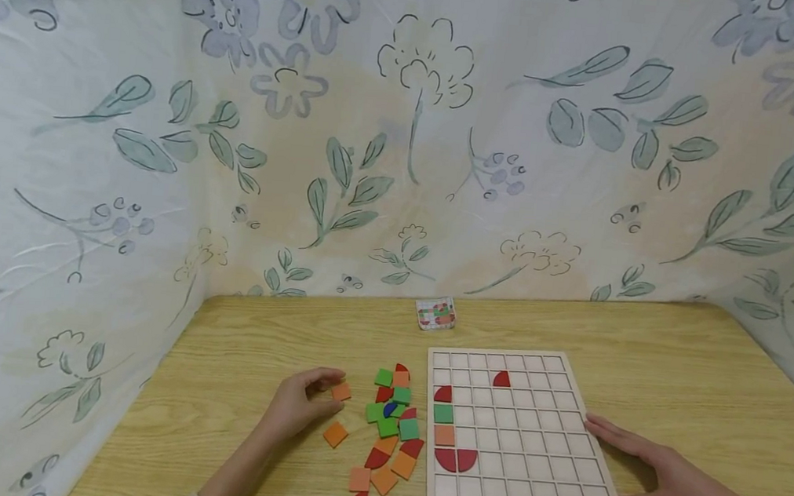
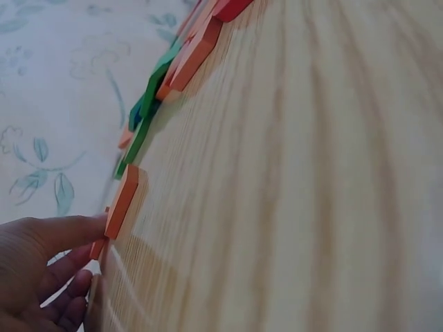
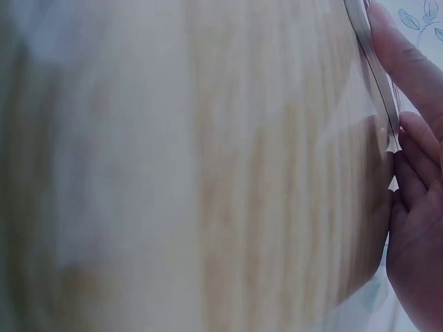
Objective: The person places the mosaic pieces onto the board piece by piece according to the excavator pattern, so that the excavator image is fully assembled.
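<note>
My left hand (image 1: 296, 405) has its thumb and curled fingers at the edges of an orange square tile (image 1: 341, 390), pinching it low over the table. In the left wrist view the thumb partly hides that tile (image 2: 97, 249). A second orange square (image 1: 335, 434) lies just in front of the hand. To the right spreads a loose pile of green, orange and red pieces, with a blue quarter-circle (image 1: 390, 410) among them. My right hand (image 1: 674, 485) rests with fingers extended against the right edge of a wooden grid board (image 1: 530, 425), its thumb by the near corner.
On the board sit red quarter-circles (image 1: 443, 394), a green square (image 1: 442, 413) and an orange square (image 1: 445, 435), mostly along the left column. A small patterned card (image 1: 436, 314) stands at the back of the table. Behind it hangs a floral cloth (image 1: 404, 162).
</note>
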Demonstrator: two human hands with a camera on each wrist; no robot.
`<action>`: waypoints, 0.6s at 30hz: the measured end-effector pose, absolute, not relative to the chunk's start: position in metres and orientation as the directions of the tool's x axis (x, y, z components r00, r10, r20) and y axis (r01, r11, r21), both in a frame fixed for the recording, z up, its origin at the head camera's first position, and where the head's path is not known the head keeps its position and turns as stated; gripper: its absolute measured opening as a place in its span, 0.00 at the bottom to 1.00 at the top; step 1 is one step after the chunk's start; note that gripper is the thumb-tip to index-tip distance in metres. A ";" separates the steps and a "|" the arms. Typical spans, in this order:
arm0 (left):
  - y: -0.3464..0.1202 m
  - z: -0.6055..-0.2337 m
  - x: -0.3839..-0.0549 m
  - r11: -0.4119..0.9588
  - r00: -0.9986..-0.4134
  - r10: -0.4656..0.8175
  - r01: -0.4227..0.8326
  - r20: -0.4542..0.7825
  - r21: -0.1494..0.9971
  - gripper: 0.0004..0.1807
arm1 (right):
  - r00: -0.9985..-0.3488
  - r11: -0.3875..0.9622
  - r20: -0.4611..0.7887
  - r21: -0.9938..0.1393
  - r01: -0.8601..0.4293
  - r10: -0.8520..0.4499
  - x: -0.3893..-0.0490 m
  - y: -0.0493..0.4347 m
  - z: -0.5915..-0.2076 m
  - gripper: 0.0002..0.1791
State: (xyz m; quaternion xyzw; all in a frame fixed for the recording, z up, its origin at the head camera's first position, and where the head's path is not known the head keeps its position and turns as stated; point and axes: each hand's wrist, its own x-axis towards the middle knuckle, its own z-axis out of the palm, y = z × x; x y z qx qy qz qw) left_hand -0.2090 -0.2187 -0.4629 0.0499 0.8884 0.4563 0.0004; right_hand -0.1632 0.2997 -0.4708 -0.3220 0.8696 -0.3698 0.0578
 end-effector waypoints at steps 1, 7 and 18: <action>-0.219 -0.463 -0.209 0.575 -0.995 0.086 0.089 0.048 0.813 0.20 | -0.785 0.517 0.141 -0.680 -0.519 -0.603 -0.163 0.300 -0.471 0.47; -0.218 -0.464 -0.207 0.554 -0.997 0.054 0.082 0.063 0.828 0.18 | -0.780 0.514 0.167 -0.667 -0.540 -0.602 -0.163 0.299 -0.471 0.47; -0.220 -0.460 -0.211 0.542 -0.997 0.077 0.068 0.031 0.838 0.19 | -0.794 0.528 0.123 -0.685 -0.502 -0.596 -0.164 0.300 -0.473 0.47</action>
